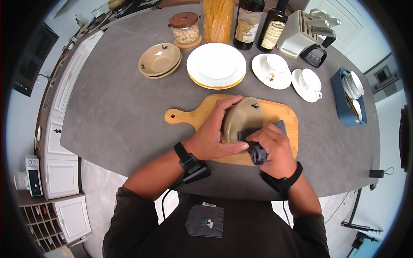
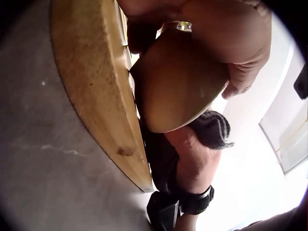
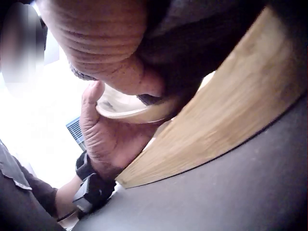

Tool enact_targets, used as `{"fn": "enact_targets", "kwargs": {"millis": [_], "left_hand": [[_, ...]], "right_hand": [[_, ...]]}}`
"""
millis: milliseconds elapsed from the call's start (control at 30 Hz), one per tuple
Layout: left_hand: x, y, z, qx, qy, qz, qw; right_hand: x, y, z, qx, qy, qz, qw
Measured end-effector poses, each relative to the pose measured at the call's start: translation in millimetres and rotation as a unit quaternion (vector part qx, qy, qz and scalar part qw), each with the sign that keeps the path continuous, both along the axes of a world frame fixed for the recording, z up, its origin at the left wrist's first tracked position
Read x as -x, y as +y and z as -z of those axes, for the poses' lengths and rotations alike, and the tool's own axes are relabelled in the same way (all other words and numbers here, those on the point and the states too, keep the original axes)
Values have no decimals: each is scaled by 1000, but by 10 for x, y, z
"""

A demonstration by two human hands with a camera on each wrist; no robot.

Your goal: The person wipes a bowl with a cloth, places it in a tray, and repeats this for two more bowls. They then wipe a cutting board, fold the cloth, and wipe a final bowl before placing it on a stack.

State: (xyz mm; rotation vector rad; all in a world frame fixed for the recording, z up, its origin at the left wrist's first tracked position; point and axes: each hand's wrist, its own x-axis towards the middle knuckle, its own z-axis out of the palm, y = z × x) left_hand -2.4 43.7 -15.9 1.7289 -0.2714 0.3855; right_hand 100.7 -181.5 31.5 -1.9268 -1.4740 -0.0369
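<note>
A beige bowl (image 1: 243,118) is held tilted on its side over the wooden cutting board (image 1: 282,112). My left hand (image 1: 211,136) grips it from the left, thumb near the lower rim and fingers behind. In my right hand (image 1: 274,150) a dark grey cloth (image 1: 257,154) is bunched and pressed against the bowl's inner rim. The left wrist view shows the bowl's underside (image 2: 173,86) and the cloth (image 2: 211,129) past its rim. In the right wrist view the cloth (image 3: 183,57) hides part of the bowl (image 3: 130,115).
Behind the board stand two stacked beige bowls (image 1: 159,60), white plates (image 1: 216,64), and cups on saucers (image 1: 275,64). Farther back are an oat jar (image 1: 186,31), pasta (image 1: 218,19), two bottles (image 1: 273,30) and a knife block (image 1: 294,34). A blue bin (image 1: 344,103) with dishes sits right.
</note>
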Motion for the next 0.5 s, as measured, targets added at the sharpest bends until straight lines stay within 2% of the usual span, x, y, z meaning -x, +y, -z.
{"fn": "enact_targets", "kwargs": {"millis": [33,100,167,233,267,367,433,500], "left_hand": [[2,-1,4,0,0,0,1000],[4,2,5,81,36,45,995],[14,1,-34,80,53,40,995],[26,-4,-35,80,69,33,994],[27,-3,-16,68,61,28,995],[16,-17,39,47,31,13,998],[16,-18,52,38,9,3,999],[19,-10,50,6,8,-9,1000]], "right_hand": [[24,-3,-10,15,54,-29,998],[38,3,-14,6,52,-21,998],[32,24,1,-2,51,-14,999],[11,59,51,-39,-42,54,997],[14,63,49,-38,-42,53,997],[39,44,10,-19,-23,35,999],[70,34,-34,4,94,-37,995],[58,27,-6,2,76,-22,997]]}}
